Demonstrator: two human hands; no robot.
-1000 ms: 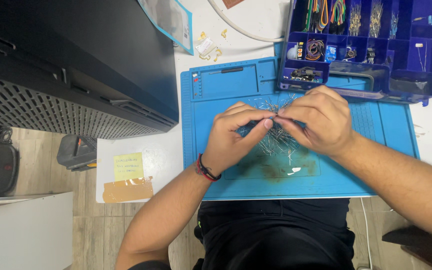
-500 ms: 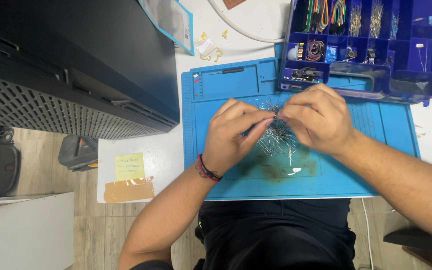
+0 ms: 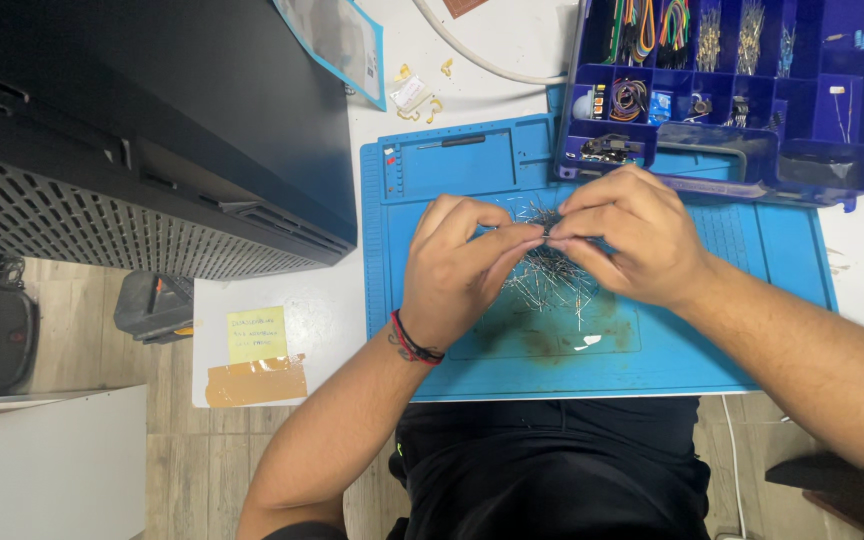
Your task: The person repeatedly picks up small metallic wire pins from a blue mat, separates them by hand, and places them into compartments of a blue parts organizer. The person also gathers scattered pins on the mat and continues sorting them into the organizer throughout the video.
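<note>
My left hand [image 3: 462,265] and my right hand [image 3: 627,235] meet fingertip to fingertip over a blue work mat [image 3: 732,330]. Between the pinched fingers sits a small thin wire-legged part, mostly hidden. Just below the fingers lies a loose pile of thin metal-legged components [image 3: 552,275] on the mat. A red and black band circles my left wrist [image 3: 414,343].
A dark blue compartment box [image 3: 802,110] with coloured wires and small parts stands at the mat's far edge. A large black case [image 3: 152,130] fills the left. A white cable [image 3: 482,60], a yellow sticky note [image 3: 256,333] and brown tape [image 3: 255,381] lie on the white table.
Both hands stay pinched together over the pile; the fingers have shifted only slightly.
</note>
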